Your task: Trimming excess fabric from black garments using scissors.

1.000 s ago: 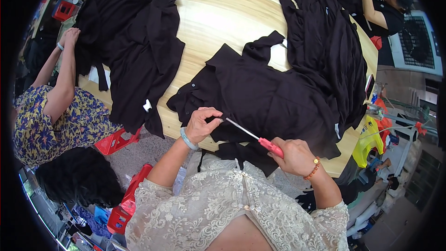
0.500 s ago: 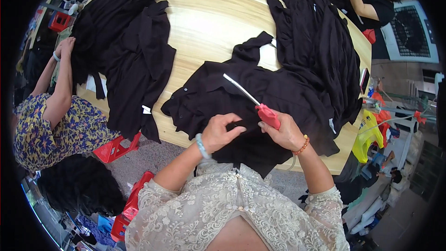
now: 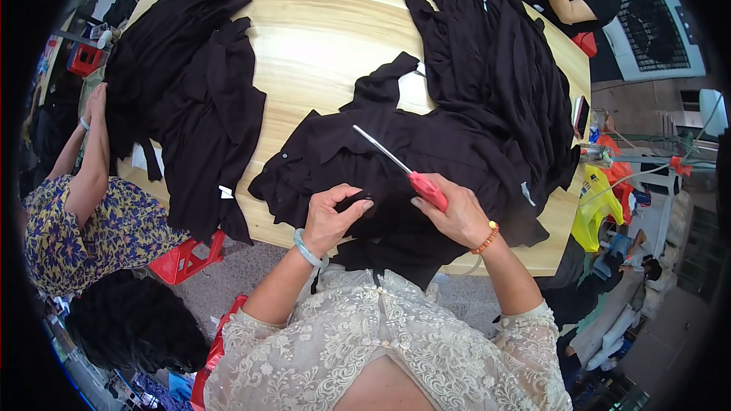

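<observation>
A black garment (image 3: 373, 141) with small buttons at its left side lies spread on the table in front of me and hangs over the near edge. My left hand (image 3: 331, 217) pinches a fold of that garment between thumb and fingers. Closed round a red-handled tool (image 3: 429, 190), my right hand (image 3: 461, 209) holds it over the cloth. A long thin metal shaft juts from the tool toward the upper left; its exact kind I cannot make out. A pale cord or tube shows below my right wrist.
More black garments (image 3: 495, 53) are heaped along the table's right side, another pile (image 3: 190, 99) on its left. The pale wooden table (image 3: 304, 38) shows between them. People work at the left and far right. Red stools (image 3: 186, 259) stand at left, a yellow bag (image 3: 598, 209) at right.
The whole view has shifted slightly, so table and piles appear further left. My left hand still pinches the garment, and the tool stays in my right hand over the cloth.
</observation>
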A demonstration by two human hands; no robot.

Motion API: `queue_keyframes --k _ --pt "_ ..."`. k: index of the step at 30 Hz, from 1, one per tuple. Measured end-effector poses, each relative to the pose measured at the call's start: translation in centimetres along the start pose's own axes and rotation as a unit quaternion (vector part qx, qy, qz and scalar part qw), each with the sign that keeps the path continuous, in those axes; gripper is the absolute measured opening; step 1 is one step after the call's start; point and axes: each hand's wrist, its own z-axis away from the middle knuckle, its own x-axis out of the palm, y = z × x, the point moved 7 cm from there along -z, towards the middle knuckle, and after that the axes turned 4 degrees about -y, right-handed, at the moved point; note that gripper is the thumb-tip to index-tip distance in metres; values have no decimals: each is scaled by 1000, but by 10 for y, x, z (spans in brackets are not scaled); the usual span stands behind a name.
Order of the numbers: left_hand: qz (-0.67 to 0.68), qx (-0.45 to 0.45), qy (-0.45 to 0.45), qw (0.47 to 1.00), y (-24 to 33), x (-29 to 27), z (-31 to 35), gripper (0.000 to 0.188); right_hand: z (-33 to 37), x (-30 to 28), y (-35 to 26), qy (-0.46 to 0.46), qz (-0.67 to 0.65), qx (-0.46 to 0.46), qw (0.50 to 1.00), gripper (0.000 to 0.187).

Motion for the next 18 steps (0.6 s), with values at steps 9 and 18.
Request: queue_keyframes --k 9,18 --pt "-60 56 14 997 7 3 -6 8 71 -24 6 -114 163 13 980 30" --pt "-197 138 23 970 21 0 -7 9 79 -27 5 -97 183 10 978 35"
